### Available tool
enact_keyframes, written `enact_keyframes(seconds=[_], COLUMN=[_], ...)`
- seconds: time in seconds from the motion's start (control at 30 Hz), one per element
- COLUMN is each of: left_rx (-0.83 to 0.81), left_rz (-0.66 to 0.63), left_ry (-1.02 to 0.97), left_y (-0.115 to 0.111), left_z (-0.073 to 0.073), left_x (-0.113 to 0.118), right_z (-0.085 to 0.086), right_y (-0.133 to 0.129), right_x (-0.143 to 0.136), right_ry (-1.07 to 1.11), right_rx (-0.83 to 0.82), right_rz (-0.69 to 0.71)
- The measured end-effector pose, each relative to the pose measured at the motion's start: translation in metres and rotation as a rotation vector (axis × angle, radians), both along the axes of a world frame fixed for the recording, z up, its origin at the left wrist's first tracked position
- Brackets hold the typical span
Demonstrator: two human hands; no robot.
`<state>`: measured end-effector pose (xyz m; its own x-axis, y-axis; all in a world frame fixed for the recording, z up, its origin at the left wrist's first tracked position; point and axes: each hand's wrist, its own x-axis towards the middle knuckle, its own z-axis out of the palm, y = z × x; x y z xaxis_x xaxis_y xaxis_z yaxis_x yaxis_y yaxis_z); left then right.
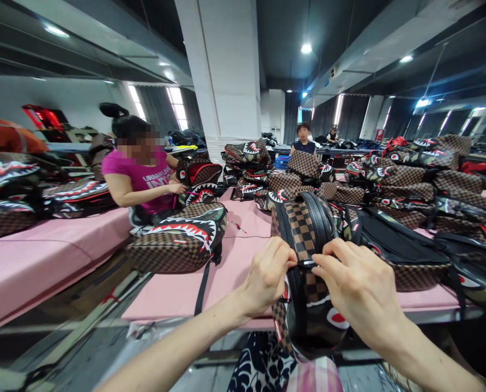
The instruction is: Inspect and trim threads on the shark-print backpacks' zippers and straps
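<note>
A brown-checked backpack [304, 223] with black straps stands at the pink table's near edge, its lower part hanging toward my lap. A red-and-white eye patch shows on its dark lower side. My left hand [269, 275] pinches the bag at the left of a short black strip across its checked panel. From the other side, my right hand [357, 286] pinches the same spot, thumb and forefinger together. The fingertips of both hands are close together, and what exactly lies between them is partly hidden.
Left of me, a shark-mouth backpack [177, 239] lies on the pink table [165, 299]. Black-backed bags [398, 239] lie at right, with piled backpacks [406, 185] behind. Small red-and-black scissors or a similar tool [238, 227] rest mid-table. A co-worker [140, 174] handles another bag.
</note>
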<state>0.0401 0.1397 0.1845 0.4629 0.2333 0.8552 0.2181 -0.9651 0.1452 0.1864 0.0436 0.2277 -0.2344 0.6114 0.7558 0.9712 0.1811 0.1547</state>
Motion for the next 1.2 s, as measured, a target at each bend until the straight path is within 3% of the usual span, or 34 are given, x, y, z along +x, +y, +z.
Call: enact_keyframes(seconds=[0.1,0.23,0.33,0.43,0.63,0.7,0.77,0.83,0.93,1.0,1.1,1.2], left_rx=[-0.207,-0.712,-0.767,-0.707,-0.368,-0.378,-0.581,-0.932,-1.468,-1.667,-1.643,-1.357], left_rz=[-0.052,-0.250,-0.205,-0.052,0.056,0.049,0.018,-0.105,-0.372,-0.470,-0.439,-0.336], left_ry=[-0.026,0.016,-0.017,-0.032,0.015,0.025,0.011,-0.009,-0.044,-0.138,-0.261,-0.056], left_y=[0.002,0.011,0.015,0.011,-0.008,-0.012,-0.013,-0.013,-0.009,-0.001,0.017,0.034], left_z=[0.007,0.021,0.025,0.023,0.025,0.032,0.045,0.064,0.091,0.104,0.115,0.125], left_x=[-0.006,-0.019,-0.020,-0.013,-0.004,-0.001,0.002,0.006,0.018,0.030,0.046,0.048], right_z=[0.001,-0.004,-0.012,-0.018,-0.019,-0.020,-0.023,-0.025,-0.028,-0.030,-0.034,-0.038], right_y=[0.000,0.004,0.007,0.009,0.007,0.006,0.006,0.006,0.006,0.004,-0.004,-0.014], right_x=[0.007,0.030,0.043,0.046,0.040,0.037,0.032,0.024,0.011,0.008,0.022,0.058], right_ry=[0.158,0.766,1.171,1.338,1.337,1.272,1.188,1.132,1.116,1.131,1.186,1.227], right_rx=[-0.057,-0.269,-0.322,-0.310,-0.298,-0.299,-0.234,-0.177,-0.251,-0.289,-0.199,-0.059], right_rz=[0.089,0.348,0.482,0.561,0.555,0.502,0.415,0.360,0.415,0.475,0.481,0.391])
